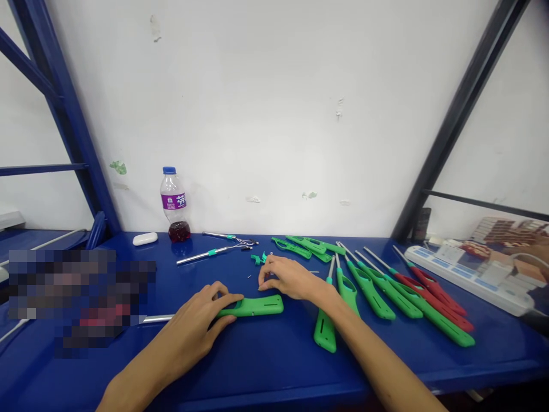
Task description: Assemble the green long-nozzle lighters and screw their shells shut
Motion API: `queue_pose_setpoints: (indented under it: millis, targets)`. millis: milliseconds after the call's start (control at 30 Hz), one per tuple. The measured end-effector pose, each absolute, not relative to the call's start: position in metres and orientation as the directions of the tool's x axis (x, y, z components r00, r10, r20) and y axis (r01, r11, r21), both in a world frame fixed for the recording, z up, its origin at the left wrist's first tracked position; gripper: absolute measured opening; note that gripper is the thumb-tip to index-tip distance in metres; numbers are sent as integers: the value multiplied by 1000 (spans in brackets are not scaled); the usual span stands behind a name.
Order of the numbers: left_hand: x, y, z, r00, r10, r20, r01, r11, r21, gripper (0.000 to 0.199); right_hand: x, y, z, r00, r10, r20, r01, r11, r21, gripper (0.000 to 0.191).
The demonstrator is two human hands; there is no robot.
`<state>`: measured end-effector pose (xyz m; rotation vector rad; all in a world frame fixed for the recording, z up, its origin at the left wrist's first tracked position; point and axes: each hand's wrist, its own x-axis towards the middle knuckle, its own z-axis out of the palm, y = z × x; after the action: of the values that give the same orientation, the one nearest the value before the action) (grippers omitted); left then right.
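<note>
A green lighter (259, 306) with a metal tube lies on the blue table, its handle pointing right. My left hand (199, 317) is closed around its middle, thumb and fingers on either side. Beyond the handle, my right hand (285, 278) is lowered to the tabletop with thumb and forefinger close together; anything between the fingertips is too small to make out. Small teal parts (258, 259) lie just past the right fingers. Two metal tubes with teal collars and wires, one of them the nearer tube (201, 256), rest farther back. Green handle shells (306, 246) lie behind the right hand.
Several green lighters (377, 294) and red lighters (441, 292) fan out on the right, beside a white power strip (467, 277). A bottle (174, 206) and white case (144, 238) stand near the wall. Blurred items are at left on the table (240, 372).
</note>
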<state>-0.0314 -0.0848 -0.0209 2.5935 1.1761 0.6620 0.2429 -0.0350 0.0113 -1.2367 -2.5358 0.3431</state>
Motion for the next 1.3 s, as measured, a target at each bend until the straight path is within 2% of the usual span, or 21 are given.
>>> queue_pose_setpoints:
  millis: [333,500,667,800,933,1133,1300]
  targets:
    - [-28,-88,-13,588,748,308,665,-663,344,34,245,-36,14,-561,794,235,643,597,-481,10]
    - [-19,-94,-6,510,689,515,681,-689,247,32,237,-48,26,-585,766,265,518,605,-605,19]
    - [-6,-101,-2,429,636,641,561,-744,364,26,227,-61,34,-629,740,238,396,568,-721,22]
    - [0,-106,-3,394,560,729,455,-808,374,18,225,-65,36,-661,721,208,324,524,-788,30]
    - [2,-113,1,365,536,762,378,-833,404,19,226,-68,37,-671,712,206,275,497,-823,35]
    - [8,-121,9,275,647,712,392,-751,531,14,227,-71,42,-654,723,225,229,473,-851,40]
    - [8,-122,14,185,796,577,364,-601,712,19,236,-63,46,-488,802,344,124,454,-883,48]
